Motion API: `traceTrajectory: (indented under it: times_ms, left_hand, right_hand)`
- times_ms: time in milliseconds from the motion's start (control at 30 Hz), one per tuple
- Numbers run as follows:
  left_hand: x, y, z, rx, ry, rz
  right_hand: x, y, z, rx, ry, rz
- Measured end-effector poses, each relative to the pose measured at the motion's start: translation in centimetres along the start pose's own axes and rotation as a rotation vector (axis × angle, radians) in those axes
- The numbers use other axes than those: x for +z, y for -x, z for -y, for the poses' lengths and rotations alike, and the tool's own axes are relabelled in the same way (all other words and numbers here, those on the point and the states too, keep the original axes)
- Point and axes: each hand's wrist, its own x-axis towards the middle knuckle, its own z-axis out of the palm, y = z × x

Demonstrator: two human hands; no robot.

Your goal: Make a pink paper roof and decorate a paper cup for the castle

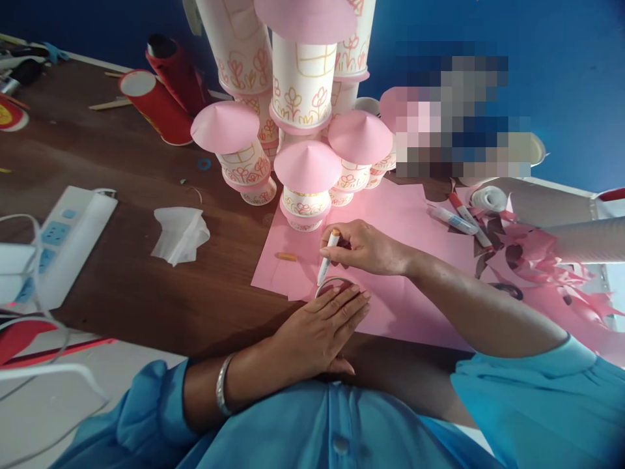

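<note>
Right hand (364, 247) with marker (327, 258) over pink paper (405, 215), left hand (317, 329) flat on perhaps a cup rim.

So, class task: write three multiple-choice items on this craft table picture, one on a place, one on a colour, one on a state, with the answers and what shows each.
1. Where does the left hand lie?
A. flat on a round object on the pink paper
B. on the power strip
C. on a red cup

2. What colour are the cone roofs of the cup tower?
A. blue
B. pink
C. yellow

3. How is the marker held?
A. lying loose
B. capped, upright in a cup
C. in the right hand, tip down at the round object's edge

Answers: 1 A, palm pressed down on it; 2 B, every cone is pink; 3 C, fingers pinch it, tip lowered.
</note>
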Motion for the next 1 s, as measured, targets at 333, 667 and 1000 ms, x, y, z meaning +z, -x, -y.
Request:
traceTrajectory:
  times_ms: [333,667,1000]
  left_hand:
    - [0.1,0.0,0.2,-0.001,-0.002,-0.004]
    - [-0.9,0.0,0.1,-0.07,0.102,0.018]
    - [-0.8,0.2,0.3,-0.034,0.05,-0.066]
  right_hand:
    - [-1.2,1.6,-1.0,0.035,-0.057,-0.093]
    - [-0.5,5.8,-2.9,0.094,-0.202,-0.321]
    - [0.9,8.8,-3.0,0.101,-0.277,-0.439]
